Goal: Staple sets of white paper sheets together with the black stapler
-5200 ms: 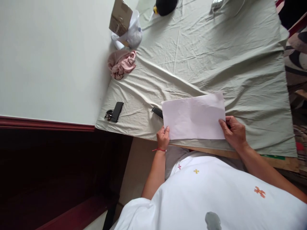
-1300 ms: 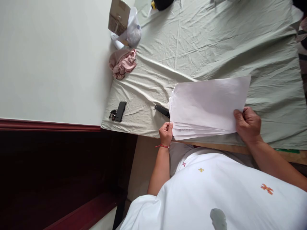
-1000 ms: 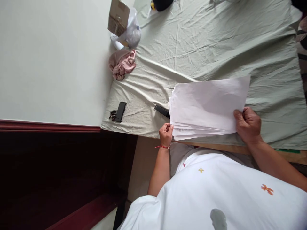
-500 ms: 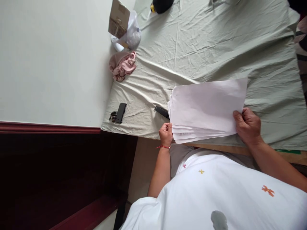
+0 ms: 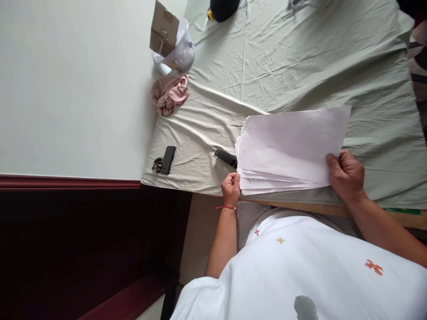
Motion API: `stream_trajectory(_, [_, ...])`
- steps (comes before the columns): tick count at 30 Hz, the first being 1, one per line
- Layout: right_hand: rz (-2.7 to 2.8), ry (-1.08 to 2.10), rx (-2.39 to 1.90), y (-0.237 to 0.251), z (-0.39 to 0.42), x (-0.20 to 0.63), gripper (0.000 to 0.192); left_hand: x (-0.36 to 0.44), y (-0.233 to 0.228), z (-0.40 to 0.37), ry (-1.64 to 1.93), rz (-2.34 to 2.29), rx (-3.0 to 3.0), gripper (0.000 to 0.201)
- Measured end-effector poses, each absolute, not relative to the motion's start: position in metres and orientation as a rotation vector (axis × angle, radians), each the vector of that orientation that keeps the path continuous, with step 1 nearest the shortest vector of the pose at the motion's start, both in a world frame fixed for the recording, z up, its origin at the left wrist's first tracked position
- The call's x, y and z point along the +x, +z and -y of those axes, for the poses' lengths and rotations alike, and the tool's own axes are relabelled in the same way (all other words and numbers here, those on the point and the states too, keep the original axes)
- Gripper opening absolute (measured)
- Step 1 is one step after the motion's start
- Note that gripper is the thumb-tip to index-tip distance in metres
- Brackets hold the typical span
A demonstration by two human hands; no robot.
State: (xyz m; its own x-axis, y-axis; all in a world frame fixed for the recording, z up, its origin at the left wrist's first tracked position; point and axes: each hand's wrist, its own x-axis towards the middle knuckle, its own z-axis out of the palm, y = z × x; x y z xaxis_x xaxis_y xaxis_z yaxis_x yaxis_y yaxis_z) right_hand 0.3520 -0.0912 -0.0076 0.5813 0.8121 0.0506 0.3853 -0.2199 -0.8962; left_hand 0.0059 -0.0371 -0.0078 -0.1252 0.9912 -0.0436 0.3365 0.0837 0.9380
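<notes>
Change: flat single-looking sheet now shows as a fanned stack of white paper sheets [image 5: 287,151], raised at the bed's near edge.
Left hand [image 5: 231,189]: grip pinching the stack's left corner.
Right hand [image 5: 347,175]: grip closed on its right edge.
Beside: slim black rectangular device [image 5: 225,158] on pale green bedsheet [image 5: 300,58].

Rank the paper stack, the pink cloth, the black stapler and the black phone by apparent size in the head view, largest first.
1. Paper stack, by far the largest, though nearest the camera.
2. Pink cloth.
3. Black stapler and black phone look alike; the stapler is partly hidden under the papers, so no ranking between them.
</notes>
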Motion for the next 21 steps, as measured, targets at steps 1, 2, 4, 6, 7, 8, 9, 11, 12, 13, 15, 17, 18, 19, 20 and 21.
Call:
stream_trajectory(1, [0.978, 0.538, -1.825, -0.009, 0.091, 0.352, 0.029, 0.005, -0.009, 0.038, 1.045, -1.552, 1.324, 0.044])
stream_trajectory(2, [0.979, 0.537, -1.823, -0.009, 0.091, 0.352, 0.029, 0.005, -0.010, 0.038, 1.029, -1.527, 1.297, 0.044])
stream_trajectory(4, [0.976, 0.545, -1.819, -0.011, 0.091, 0.353, 0.028, 0.005, -0.011, 0.038, 1.017, -1.509, 1.262, 0.042])
stream_trajectory(6, [0.973, 0.551, -1.815, -0.011, 0.091, 0.352, 0.027, 0.005, -0.012, 0.038, 1.033, -1.526, 1.256, 0.041])
stream_trajectory(7, [0.973, 0.549, -1.817, -0.011, 0.092, 0.352, 0.027, 0.006, -0.013, 0.037, 1.043, -1.538, 1.257, 0.040])
stream_trajectory(8, [0.973, 0.549, -1.818, -0.011, 0.092, 0.352, 0.027, 0.006, -0.013, 0.037, 1.048, -1.547, 1.258, 0.041])
stream_trajectory(9, [0.971, 0.549, -1.820, -0.011, 0.092, 0.352, 0.027, 0.006, -0.014, 0.036, 1.050, -1.552, 1.262, 0.041])
stream_trajectory(11, [0.961, 0.563, -1.814, -0.012, 0.092, 0.353, 0.027, 0.006, -0.015, 0.036, 1.059, -1.552, 1.275, 0.043])
stream_trajectory(12, [0.954, 0.577, -1.809, -0.013, 0.092, 0.353, 0.027, 0.005, -0.015, 0.036, 1.067, -1.549, 1.281, 0.045])
stream_trajectory(13, [0.947, 0.592, -1.803, -0.013, 0.092, 0.354, 0.027, 0.005, -0.015, 0.036, 1.078, -1.544, 1.282, 0.046])
stream_trajectory(15, [0.929, 0.631, -1.779, -0.014, 0.092, 0.356, 0.028, 0.005, -0.013, 0.035, 1.101, -1.517, 1.256, 0.052])
stream_trajectory(17, [0.905, 0.701, -1.722, -0.013, 0.093, 0.357, 0.031, 0.006, -0.009, 0.034, 1.105, -1.448, 1.207, 0.057])
stream_trajectory(18, [0.894, 0.749, -1.682, -0.012, 0.094, 0.358, 0.032, 0.007, -0.006, 0.034, 1.100, -1.400, 1.182, 0.058])
stream_trajectory(19, [0.889, 0.798, -1.642, -0.010, 0.096, 0.359, 0.035, 0.008, -0.003, 0.033, 1.098, -1.351, 1.156, 0.058])
stream_trajectory(20, [0.894, 0.839, -1.610, -0.007, 0.098, 0.359, 0.037, 0.008, 0.001, 0.033, 1.099, -1.308, 1.122, 0.057])
stream_trajectory(21, [0.911, 0.862, -1.590, -0.003, 0.100, 0.359, 0.040, 0.009, 0.004, 0.032, 1.105, -1.273, 1.078, 0.055])
